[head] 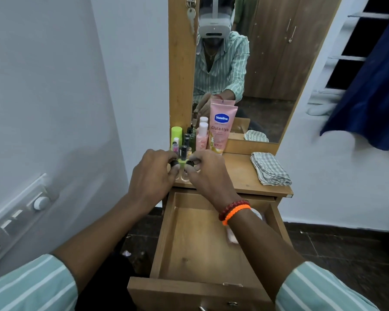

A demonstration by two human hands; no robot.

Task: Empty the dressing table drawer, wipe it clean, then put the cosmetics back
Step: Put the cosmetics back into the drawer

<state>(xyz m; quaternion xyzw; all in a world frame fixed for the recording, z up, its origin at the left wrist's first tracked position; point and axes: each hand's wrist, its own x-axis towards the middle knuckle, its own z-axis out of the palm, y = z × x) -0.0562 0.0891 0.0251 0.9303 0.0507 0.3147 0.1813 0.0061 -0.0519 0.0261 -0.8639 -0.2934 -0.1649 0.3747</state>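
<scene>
The wooden drawer point(166, 232) stands pulled out below the dressing table top point(240, 173). A pale item point(231, 237) lies at its right side, half hidden by my right arm. On the top's left stand several cosmetics: a pink Vaseline tube point(221, 129), a pink bottle point(202, 136), a lime green bottle point(176, 133) and dark small bottles point(187, 140). My left hand point(151, 173) pinches a small black-capped bottle point(174, 163). My right hand point(208, 173) pinches another black-capped bottle point(189, 163). Both hands hover at the front of the group.
A folded checked cloth point(270, 168) lies on the right of the table top. The mirror point(256, 70) rises behind, with a key point(191, 16) hanging on its frame. A switch panel point(20, 212) is on the left wall. A blue curtain point(373, 90) hangs at right.
</scene>
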